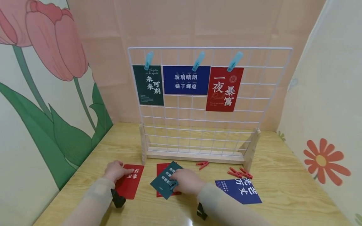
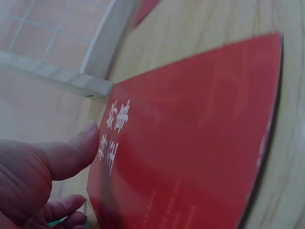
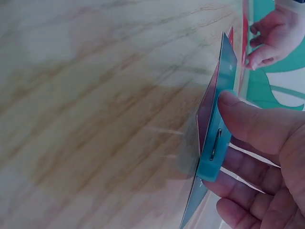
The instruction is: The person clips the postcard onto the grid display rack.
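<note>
My right hand (image 1: 188, 181) pinches a teal clothespin (image 3: 217, 143) between thumb and fingers, right at a dark green card (image 1: 163, 179) with white lettering. The green card lies tilted across a red card (image 1: 159, 171), which it partly covers. At the left, my left hand (image 1: 116, 171) rests on another red card (image 1: 131, 185) with its thumb stretched over the lettering. That thumb lies at the card's end in the left wrist view, the other fingers partly hidden beyond the edge.
A white wire grid (image 1: 181, 117) on wooden feet stands behind. Teal clothespins hold a green card (image 1: 148, 91), a blue card (image 1: 186, 70) and a red card (image 1: 223, 106) on it. Red clothespins (image 1: 202, 164) and a blue card (image 1: 240, 191) lie on the table (image 1: 291, 194).
</note>
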A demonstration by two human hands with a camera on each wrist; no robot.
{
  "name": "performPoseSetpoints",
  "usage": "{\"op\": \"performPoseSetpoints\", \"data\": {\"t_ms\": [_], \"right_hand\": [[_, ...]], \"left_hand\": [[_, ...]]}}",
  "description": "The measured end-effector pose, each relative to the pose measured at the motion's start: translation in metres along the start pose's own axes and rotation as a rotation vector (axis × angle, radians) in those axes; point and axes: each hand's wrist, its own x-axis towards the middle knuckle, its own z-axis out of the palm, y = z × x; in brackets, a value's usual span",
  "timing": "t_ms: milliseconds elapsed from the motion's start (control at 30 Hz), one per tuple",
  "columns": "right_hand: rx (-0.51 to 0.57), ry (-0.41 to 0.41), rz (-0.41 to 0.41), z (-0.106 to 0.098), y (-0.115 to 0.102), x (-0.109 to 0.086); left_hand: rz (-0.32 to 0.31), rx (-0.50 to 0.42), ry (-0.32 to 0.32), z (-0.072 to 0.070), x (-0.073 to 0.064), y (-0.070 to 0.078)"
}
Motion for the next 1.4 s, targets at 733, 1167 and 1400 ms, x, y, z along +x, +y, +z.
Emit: {"op": "performPoseSetpoints", "data": {"t_ms": [733,1167,1400], "right_hand": [[-0.048,0.017,0.040,0.001,-0.004,0.002],[-0.045,0.005,0.059,0.001,-0.003,0.004],[-0.012,-0.005,0.082,0.003,0.001,0.006]], "left_hand": [[0.057,0.001,0.011,0.009,0.009,-0.011],[0.137,0.094,-0.055,-0.002,0.020,-0.017],[0.135,0.136,-0.098,-0.007,0.019,-0.014]]}}
